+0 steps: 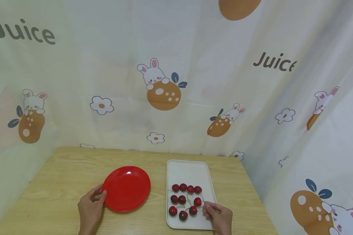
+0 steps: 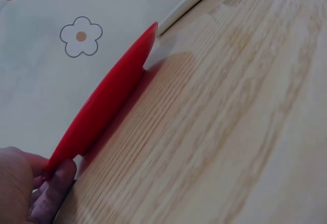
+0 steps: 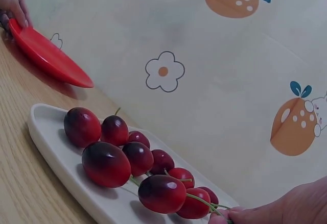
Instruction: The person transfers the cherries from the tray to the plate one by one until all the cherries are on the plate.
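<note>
My left hand [image 1: 91, 205] holds a round red plate [image 1: 127, 188] by its left rim, pinched between thumb and fingers. In the left wrist view the plate [image 2: 110, 104] is seen edge-on, close to the wood. To its right lies a white rectangular tray [image 1: 186, 170] with several dark red cherries [image 1: 183, 215] in loose rows, some with green stems. Over the tray's right edge, my right hand [image 1: 220, 216] pinches the stem of a cherry [image 1: 197, 201] between thumb and fingertips. Green stems [image 3: 202, 199] run toward those fingertips in the right wrist view; the cherry still rests among the others.
Beneath everything is a light wooden table [image 1: 76, 163]. A pale curtain [image 1: 114, 65] printed with rabbits, oranges and flowers hangs behind the table and along its sides. Bare wood separates the plate from the tray.
</note>
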Demonstrator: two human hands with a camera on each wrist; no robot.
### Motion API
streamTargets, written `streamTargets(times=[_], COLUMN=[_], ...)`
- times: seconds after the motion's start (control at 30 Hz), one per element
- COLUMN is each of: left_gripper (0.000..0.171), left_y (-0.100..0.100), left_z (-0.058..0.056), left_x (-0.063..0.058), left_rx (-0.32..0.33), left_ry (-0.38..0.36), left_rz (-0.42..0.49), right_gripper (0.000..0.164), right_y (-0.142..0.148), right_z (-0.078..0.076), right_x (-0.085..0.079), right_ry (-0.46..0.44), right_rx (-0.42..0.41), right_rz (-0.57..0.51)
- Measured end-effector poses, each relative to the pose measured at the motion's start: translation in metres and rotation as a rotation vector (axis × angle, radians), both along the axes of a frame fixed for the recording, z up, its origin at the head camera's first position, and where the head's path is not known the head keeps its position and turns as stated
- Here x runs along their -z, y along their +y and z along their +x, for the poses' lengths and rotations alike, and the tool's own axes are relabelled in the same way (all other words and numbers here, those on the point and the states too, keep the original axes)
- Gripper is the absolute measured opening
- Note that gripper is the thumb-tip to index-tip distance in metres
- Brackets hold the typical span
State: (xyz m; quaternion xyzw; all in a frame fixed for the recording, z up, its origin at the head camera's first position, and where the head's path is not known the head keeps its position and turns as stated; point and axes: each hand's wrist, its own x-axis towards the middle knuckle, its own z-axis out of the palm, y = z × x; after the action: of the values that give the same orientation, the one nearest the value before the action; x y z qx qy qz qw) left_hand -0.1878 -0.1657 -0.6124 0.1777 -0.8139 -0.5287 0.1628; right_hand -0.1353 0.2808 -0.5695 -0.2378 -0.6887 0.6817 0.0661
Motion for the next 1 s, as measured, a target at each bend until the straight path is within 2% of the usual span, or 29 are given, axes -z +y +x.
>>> streamTargets(times=[0.3, 0.6, 0.83, 1.0], left_gripper=[0.034, 0.034, 0.033, 0.033], left_y=[0.0004, -0.0006, 0.0001, -0.0001], left_z=[0.0013, 0.0018, 0.0028, 0.0029], left_x=[-0.0016, -0.0035, -0.0043, -0.0039], left_rx=[0.000, 0.001, -0.002, 0.006], left_ry=[0.038, 0.067, 0.094, 0.105], left_rz=[-0.015, -0.016, -0.020, -0.014], right_gripper=[0.028, 0.026, 0.018, 0.020], right_y=[0.0011, 0.0008, -0.0022, -0.0035], right_z=[0.0004, -0.0015, -0.0009, -0.0032], right_x=[-0.0032, -0.0057, -0.0062, -0.0056], right_ry=[0.004, 0.014, 0.006, 0.000], right_rx=[0.001, -0.005, -0.004, -0.008], right_rz=[-0.096, -0.128, -0.167, -0.157])
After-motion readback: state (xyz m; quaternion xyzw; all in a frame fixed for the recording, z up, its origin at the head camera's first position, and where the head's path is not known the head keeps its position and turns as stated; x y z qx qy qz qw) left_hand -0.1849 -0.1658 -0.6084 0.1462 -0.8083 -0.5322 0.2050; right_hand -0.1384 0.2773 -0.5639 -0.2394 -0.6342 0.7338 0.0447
